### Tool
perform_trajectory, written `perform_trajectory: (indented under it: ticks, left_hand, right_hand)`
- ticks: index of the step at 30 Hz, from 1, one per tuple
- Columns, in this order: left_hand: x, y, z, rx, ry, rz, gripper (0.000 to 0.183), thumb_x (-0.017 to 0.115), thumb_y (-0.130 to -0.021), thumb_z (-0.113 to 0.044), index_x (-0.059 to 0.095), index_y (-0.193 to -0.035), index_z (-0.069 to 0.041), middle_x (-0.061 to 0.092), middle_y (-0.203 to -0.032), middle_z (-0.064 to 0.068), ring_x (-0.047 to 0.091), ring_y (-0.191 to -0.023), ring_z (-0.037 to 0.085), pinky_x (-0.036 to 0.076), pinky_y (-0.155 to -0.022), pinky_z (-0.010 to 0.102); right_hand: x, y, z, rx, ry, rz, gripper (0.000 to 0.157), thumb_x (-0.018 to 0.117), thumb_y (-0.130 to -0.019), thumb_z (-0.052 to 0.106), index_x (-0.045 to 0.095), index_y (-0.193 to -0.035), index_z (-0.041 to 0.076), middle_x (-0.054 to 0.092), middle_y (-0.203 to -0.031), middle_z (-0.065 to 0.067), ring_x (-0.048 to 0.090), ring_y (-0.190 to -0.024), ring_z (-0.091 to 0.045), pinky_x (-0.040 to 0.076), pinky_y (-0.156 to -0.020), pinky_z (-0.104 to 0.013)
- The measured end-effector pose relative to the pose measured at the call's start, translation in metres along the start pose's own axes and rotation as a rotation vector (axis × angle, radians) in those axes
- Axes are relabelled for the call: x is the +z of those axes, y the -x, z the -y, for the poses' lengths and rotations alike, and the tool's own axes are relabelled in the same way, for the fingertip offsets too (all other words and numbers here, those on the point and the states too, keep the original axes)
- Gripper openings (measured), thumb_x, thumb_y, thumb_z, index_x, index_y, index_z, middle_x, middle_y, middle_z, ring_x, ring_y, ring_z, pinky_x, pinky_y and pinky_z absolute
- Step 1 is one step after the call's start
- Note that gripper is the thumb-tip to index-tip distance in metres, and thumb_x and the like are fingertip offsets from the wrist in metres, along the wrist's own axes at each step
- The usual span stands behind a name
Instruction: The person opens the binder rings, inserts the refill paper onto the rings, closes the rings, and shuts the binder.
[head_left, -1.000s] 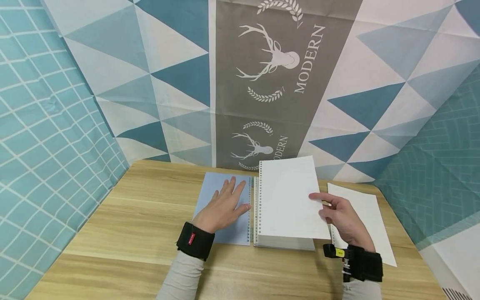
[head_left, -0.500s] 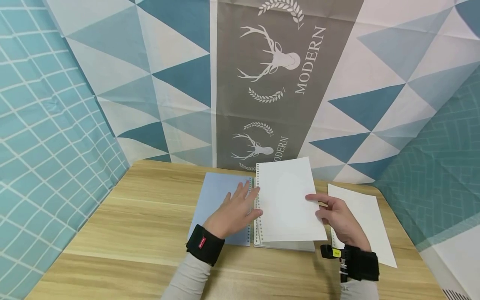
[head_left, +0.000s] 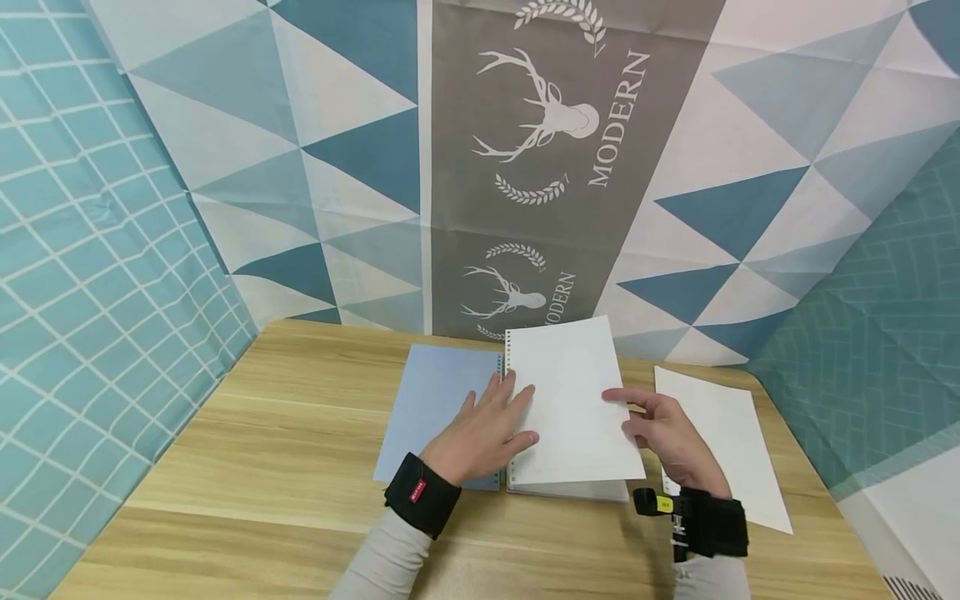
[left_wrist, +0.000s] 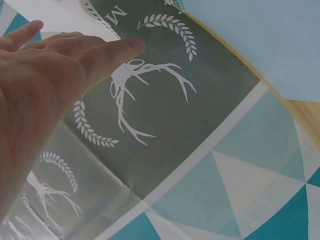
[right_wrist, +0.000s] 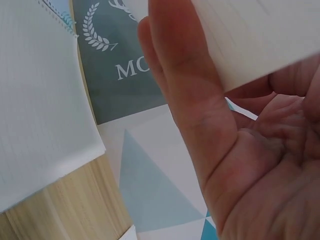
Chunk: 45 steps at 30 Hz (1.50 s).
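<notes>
A white loose-leaf sheet [head_left: 573,392] with a row of holes down its left edge is raised over the notebook pages [head_left: 566,492]. My right hand [head_left: 678,442] pinches its right edge between thumb and fingers; the right wrist view shows the sheet [right_wrist: 265,35] caught in that hand [right_wrist: 250,145]. My left hand [head_left: 480,433] has spread, fairly straight fingers that overlap the sheet's holed edge and the binding in the head view. Under its palm side lies the blue cover [head_left: 427,400], folded out to the left. The left hand [left_wrist: 55,80] holds nothing.
Another white holed sheet [head_left: 731,442] lies on the wooden table [head_left: 262,467] at the right, partly behind the right hand. A patterned cloth [head_left: 360,167] with deer heads hangs at the table's back edge, and a blue grid cloth [head_left: 97,250] is at the left.
The right hand has moved the sheet left, bringing its holed edge over the notebook's binding. My left hand has moved right from the blue cover to the sheet's left edge.
</notes>
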<state>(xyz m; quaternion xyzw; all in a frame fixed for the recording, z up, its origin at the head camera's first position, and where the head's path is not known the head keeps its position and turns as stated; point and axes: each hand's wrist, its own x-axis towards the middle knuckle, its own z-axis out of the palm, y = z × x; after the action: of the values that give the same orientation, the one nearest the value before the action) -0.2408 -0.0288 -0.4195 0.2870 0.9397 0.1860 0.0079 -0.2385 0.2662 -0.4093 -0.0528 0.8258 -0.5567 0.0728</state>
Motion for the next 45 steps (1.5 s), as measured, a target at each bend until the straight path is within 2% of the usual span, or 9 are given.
perform_trajectory:
  ticks: [1, 4, 6, 8, 10, 16, 30, 37, 45]
  left_hand:
    - [0.0009, -0.0002, -0.0002, 0.000, -0.005, 0.003, 0.064, 0.048, -0.105, -0.048, 0.034, -0.159, -0.016, 0.022, -0.168, 0.021, 0.018, -0.158, 0.040, 0.028, -0.118, 0.068]
    - [0.0036, -0.0010, -0.0007, -0.007, -0.016, 0.019, 0.065, 0.048, -0.105, -0.049, 0.034, -0.159, -0.016, 0.022, -0.169, 0.020, 0.017, -0.158, 0.039, 0.028, -0.118, 0.067]
    - [0.0052, -0.0017, -0.0011, -0.007, -0.024, 0.024, 0.064, 0.049, -0.105, -0.048, 0.035, -0.159, -0.016, 0.022, -0.168, 0.020, 0.017, -0.158, 0.039, 0.029, -0.118, 0.067]
    - [0.0064, -0.0024, -0.0013, -0.006, -0.029, 0.027, 0.064, 0.050, -0.104, -0.048, 0.036, -0.159, -0.016, 0.023, -0.168, 0.020, 0.018, -0.158, 0.039, 0.029, -0.118, 0.067]
    - [0.0071, -0.0027, -0.0013, -0.004, -0.032, 0.027, 0.064, 0.051, -0.104, -0.048, 0.036, -0.158, -0.016, 0.023, -0.168, 0.020, 0.018, -0.158, 0.039, 0.030, -0.118, 0.066]
    - [0.0069, -0.0021, -0.0009, -0.015, -0.035, 0.035, 0.065, 0.050, -0.104, -0.047, 0.035, -0.159, -0.016, 0.022, -0.168, 0.020, 0.017, -0.158, 0.037, 0.030, -0.118, 0.066]
    - [0.0081, -0.0023, -0.0024, -0.025, -0.025, 0.045, 0.065, 0.054, -0.103, -0.046, 0.036, -0.158, -0.015, 0.022, -0.168, 0.021, 0.019, -0.157, 0.039, 0.030, -0.118, 0.066]
    - [0.0077, -0.0009, -0.0020, -0.022, -0.023, 0.043, 0.066, 0.055, -0.103, -0.046, 0.036, -0.158, -0.015, 0.023, -0.168, 0.022, 0.020, -0.157, 0.039, 0.030, -0.118, 0.066]
    - [0.0083, -0.0017, -0.0011, -0.025, -0.025, 0.048, 0.066, 0.055, -0.103, -0.046, 0.036, -0.158, -0.016, 0.022, -0.168, 0.021, 0.019, -0.158, 0.039, 0.030, -0.118, 0.065]
  right_hand:
    - [0.0007, -0.0005, -0.0004, 0.003, -0.001, 0.002, 0.046, 0.050, -0.095, -0.008, 0.056, -0.140, -0.002, 0.049, -0.101, -0.012, 0.028, -0.055, -0.012, 0.034, -0.054, -0.031]
    - [0.0026, -0.0019, -0.0015, 0.010, -0.003, 0.009, 0.047, 0.050, -0.094, -0.009, 0.055, -0.140, -0.003, 0.051, -0.102, -0.015, 0.028, -0.054, -0.012, 0.034, -0.053, -0.030]
    - [0.0035, -0.0028, -0.0020, 0.014, -0.002, 0.012, 0.048, 0.050, -0.094, -0.009, 0.055, -0.141, -0.003, 0.054, -0.119, -0.020, 0.029, -0.055, -0.012, 0.034, -0.054, -0.030]
    - [0.0042, -0.0036, -0.0023, 0.019, 0.003, 0.013, 0.048, 0.049, -0.094, -0.009, 0.054, -0.141, -0.003, 0.051, -0.137, -0.023, 0.030, -0.056, -0.012, 0.035, -0.054, -0.029]
    - [0.0047, -0.0043, -0.0022, 0.024, 0.010, 0.011, 0.049, 0.049, -0.094, -0.008, 0.054, -0.142, -0.003, 0.047, -0.145, -0.023, 0.031, -0.056, -0.012, 0.035, -0.054, -0.029]
    - [0.0053, -0.0058, -0.0028, 0.042, 0.016, 0.007, 0.049, 0.048, -0.093, -0.009, 0.053, -0.142, -0.003, 0.047, -0.138, -0.023, 0.031, -0.056, -0.012, 0.035, -0.054, -0.029]
    - [0.0077, -0.0063, -0.0039, 0.048, 0.063, 0.012, 0.050, 0.047, -0.092, -0.010, 0.053, -0.141, -0.004, 0.042, -0.153, -0.026, 0.036, -0.061, -0.015, 0.039, -0.057, -0.032]
    - [0.0082, -0.0067, -0.0047, 0.047, 0.075, 0.009, 0.050, 0.049, -0.091, -0.011, 0.054, -0.141, -0.004, 0.043, -0.153, -0.025, 0.040, -0.063, -0.017, 0.041, -0.058, -0.030]
    - [0.0088, -0.0060, -0.0036, 0.058, 0.092, 0.013, 0.051, 0.049, -0.092, -0.011, 0.053, -0.143, -0.004, 0.040, -0.156, -0.026, 0.052, -0.079, -0.020, 0.047, -0.063, -0.031]
